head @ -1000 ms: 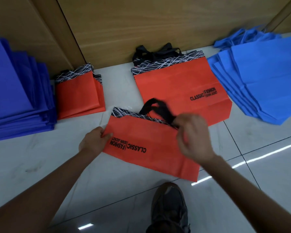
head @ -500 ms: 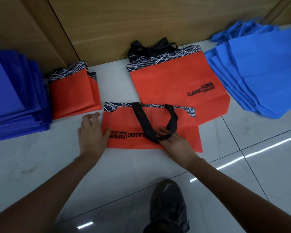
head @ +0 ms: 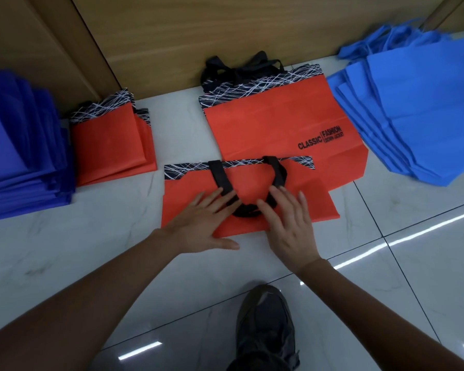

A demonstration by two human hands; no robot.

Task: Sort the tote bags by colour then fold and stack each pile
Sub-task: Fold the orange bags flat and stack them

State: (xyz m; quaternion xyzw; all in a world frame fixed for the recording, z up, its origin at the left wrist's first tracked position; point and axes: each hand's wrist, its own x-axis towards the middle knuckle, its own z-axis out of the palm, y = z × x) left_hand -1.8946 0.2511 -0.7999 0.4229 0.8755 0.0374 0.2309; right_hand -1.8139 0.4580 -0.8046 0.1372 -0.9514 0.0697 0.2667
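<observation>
- Left hand (head: 198,223) flat, fingers spread, pressing the red tote bag (head: 306,204) on the floor (head: 91,250); right hand (head: 287,226) flat too, fingers on its black handles (head: 279,175)
- Bag lies against the unfolded red bags (head: 273,124); folded red stack (head: 110,145) to its left

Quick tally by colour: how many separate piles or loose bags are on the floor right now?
Orange: 3 (folded orange pile, unfolded orange pile, orange bag pressed flat under the left hand and right hand)
Dark blue: 1 (dark blue pile)
Light blue: 1 (light blue pile)
Total: 5
</observation>
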